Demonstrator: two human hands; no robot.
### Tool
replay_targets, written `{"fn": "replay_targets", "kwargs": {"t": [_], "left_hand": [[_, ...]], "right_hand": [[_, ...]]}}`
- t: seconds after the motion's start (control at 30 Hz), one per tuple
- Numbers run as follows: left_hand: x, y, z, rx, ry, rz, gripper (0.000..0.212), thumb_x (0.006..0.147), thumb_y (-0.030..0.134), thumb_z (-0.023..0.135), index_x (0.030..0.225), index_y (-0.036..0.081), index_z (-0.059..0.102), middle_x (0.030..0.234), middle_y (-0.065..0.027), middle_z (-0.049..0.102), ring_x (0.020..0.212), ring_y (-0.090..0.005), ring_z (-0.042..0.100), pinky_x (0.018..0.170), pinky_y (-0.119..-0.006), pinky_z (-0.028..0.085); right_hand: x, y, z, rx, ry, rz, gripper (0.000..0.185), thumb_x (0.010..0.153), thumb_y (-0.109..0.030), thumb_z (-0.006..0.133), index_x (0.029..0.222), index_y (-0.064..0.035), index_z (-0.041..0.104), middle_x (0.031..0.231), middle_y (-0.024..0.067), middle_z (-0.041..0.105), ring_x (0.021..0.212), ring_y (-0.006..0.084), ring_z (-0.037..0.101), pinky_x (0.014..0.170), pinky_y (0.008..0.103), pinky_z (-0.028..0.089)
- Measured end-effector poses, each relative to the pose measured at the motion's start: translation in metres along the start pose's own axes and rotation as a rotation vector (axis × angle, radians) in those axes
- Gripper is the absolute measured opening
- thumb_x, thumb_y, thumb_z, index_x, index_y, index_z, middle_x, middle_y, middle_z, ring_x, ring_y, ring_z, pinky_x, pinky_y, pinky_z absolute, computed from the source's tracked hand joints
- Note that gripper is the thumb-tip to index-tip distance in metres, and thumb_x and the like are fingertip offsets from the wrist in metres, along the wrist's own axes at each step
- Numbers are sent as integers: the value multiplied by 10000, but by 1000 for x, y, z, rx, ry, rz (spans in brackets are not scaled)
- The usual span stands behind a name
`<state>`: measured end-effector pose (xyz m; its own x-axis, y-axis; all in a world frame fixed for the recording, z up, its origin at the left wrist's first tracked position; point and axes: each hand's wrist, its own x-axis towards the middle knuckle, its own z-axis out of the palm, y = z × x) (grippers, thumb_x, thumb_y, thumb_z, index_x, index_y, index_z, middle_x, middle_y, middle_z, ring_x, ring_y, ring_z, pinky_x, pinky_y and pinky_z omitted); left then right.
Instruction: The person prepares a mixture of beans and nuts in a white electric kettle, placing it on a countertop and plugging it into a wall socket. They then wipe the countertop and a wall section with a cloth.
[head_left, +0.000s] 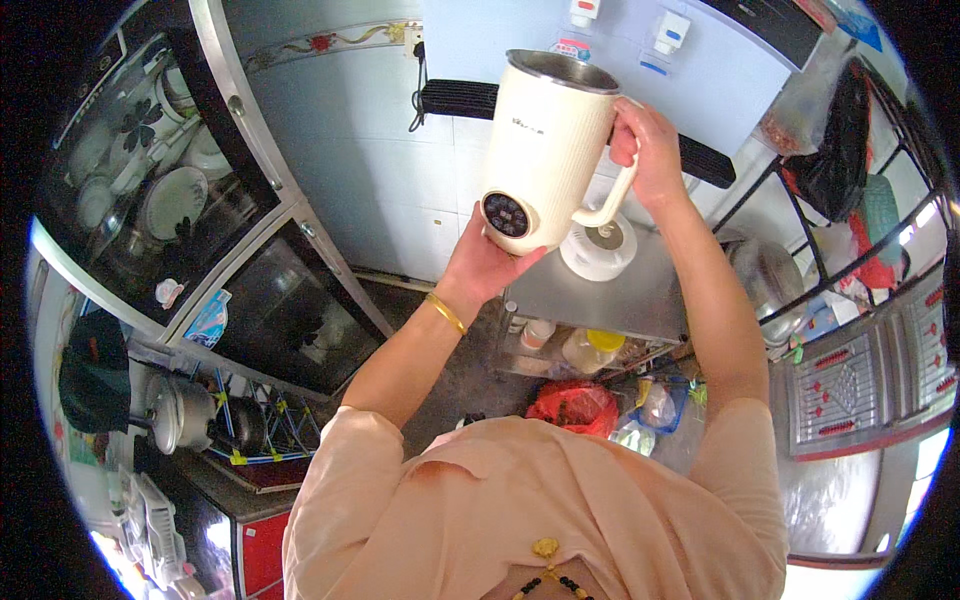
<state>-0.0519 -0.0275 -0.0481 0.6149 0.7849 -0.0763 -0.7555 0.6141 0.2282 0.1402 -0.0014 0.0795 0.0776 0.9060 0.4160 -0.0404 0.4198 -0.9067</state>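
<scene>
Both my hands hold up a cream blender jug (551, 142) with a steel-lined open top and a round dark control panel (506, 214) low on its side. My left hand (487, 259) supports it from below, palm against the base. The fingers of my right hand (651, 150) wrap the upper part of the handle. The jug tilts slightly, and what its inside holds is hidden. Behind and below it, a white round lid (600, 247) with a metal centre rests on a steel table (645, 300). The jug is in front of a pale blue water dispenser (480, 45) with two taps.
A glass-doored dish cabinet (289, 199) stands on the left, with bowls inside. Pots (176, 412) sit on a rack below it. Jars (592, 349) fill the table's lower shelf. A red plastic bag (574, 409) lies near my body. A black metal rack (810, 281) with bags stands at right.
</scene>
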Motion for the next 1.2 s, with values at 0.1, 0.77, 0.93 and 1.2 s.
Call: {"fn": "replay_targets", "kwargs": {"t": [0.1,0.77,0.93,1.2], "left_hand": [[9,2,9,32,44,37,503,883,468,384,1256,129,395,1309,-75,387,1192,-281,372,956,-456,357],[33,-3,66,160,146,206,423,939,342,281,1258,71,345,1286,-116,359,1157,-290,389,903,-411,435],[35,-4,79,178,164,261,436,937,334,294,1269,53,331,1310,-157,333,1187,-369,340,910,-409,438],[39,-4,76,165,175,267,427,928,317,332,1252,41,361,1299,-161,349,1186,-392,329,919,-393,432]], "right_hand": [[18,-3,-9,106,-55,26,273,808,-262,561,628,-82,460,486,-26,356,423,68,321,398,224,247],[103,-8,-40,300,-289,178,287,809,-301,566,638,-124,417,473,-54,310,394,67,300,399,225,251],[117,-10,-44,279,-289,205,291,801,-321,576,651,-127,419,484,-61,321,401,61,306,403,220,269],[118,-8,-46,244,-310,164,301,797,-352,592,668,-127,439,495,-61,355,406,65,329,408,222,296]]}}
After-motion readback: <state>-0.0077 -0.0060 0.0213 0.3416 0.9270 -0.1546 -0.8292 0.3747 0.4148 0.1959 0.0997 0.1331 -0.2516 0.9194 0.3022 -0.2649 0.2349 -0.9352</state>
